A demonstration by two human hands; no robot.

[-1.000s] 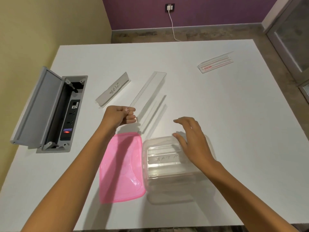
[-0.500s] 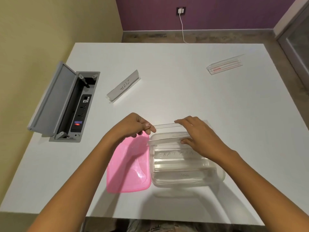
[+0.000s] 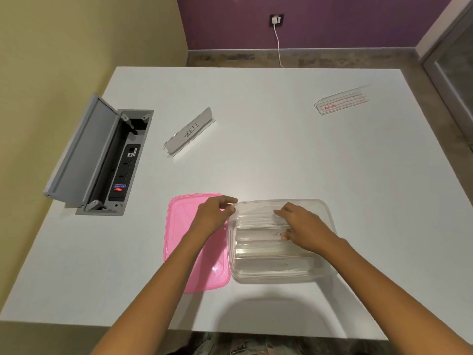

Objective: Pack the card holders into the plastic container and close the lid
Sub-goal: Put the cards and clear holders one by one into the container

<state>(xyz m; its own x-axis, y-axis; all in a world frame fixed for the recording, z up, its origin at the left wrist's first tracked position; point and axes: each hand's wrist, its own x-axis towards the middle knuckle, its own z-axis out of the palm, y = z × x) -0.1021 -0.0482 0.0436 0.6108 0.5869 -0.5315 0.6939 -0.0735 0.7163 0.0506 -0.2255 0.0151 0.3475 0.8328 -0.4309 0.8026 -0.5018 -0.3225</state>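
Note:
A clear plastic container (image 3: 325, 271) sits near the table's front edge with several clear card holders lying inside it. My left hand (image 3: 213, 217) pinches the left end of a clear card holder (image 3: 256, 215) at the container's far left corner. My right hand (image 3: 300, 230) presses down on the same holder inside the container. The pink lid (image 3: 184, 252) lies flat to the left of the container, partly under my left arm. A card holder marked ZEBRA (image 3: 189, 131) and a holder with a red label (image 3: 341, 102) lie on the table farther away.
The white table (image 3: 281, 149) has an open grey power socket box (image 3: 102, 160) set into its left side. A white charger cable (image 3: 279, 44) hangs from a wall socket beyond the far edge.
Both hands carried the clear card holder from the table down into the container. My right hand now presses it among the others.

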